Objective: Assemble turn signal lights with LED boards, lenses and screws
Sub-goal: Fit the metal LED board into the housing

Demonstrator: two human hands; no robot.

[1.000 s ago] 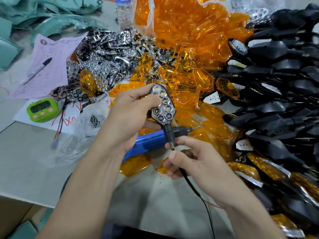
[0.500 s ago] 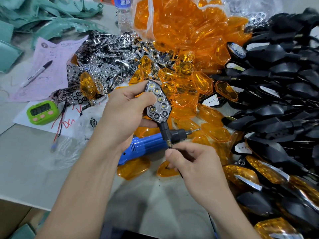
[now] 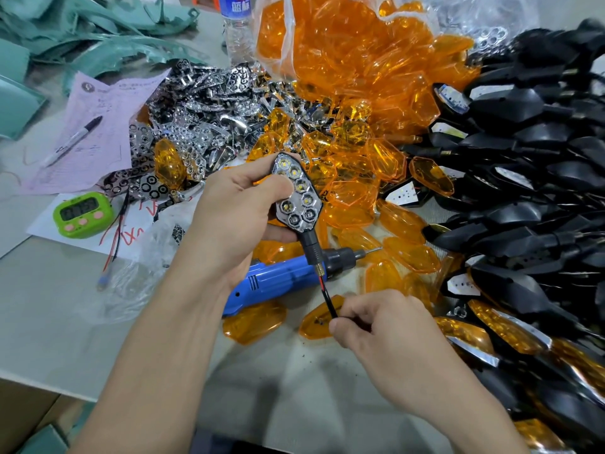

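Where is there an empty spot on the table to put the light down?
Bare grey table lies front-left, between the green timer and the near edge. A smaller bare patch sits nearest you, below the blue screwdriver. The far side and the right are crowded with chrome reflectors, orange lenses and black housings.

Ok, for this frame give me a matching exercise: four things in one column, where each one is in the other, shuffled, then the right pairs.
Things
1. turn signal light
2. black wire
3. blue screwdriver
4. marker pen

Places
A. lying on the pink sheet
B. pinched by the right hand
C. held up in the left hand
D. lying by loose orange lenses

Pairs: 1-C, 2-B, 3-D, 4-A
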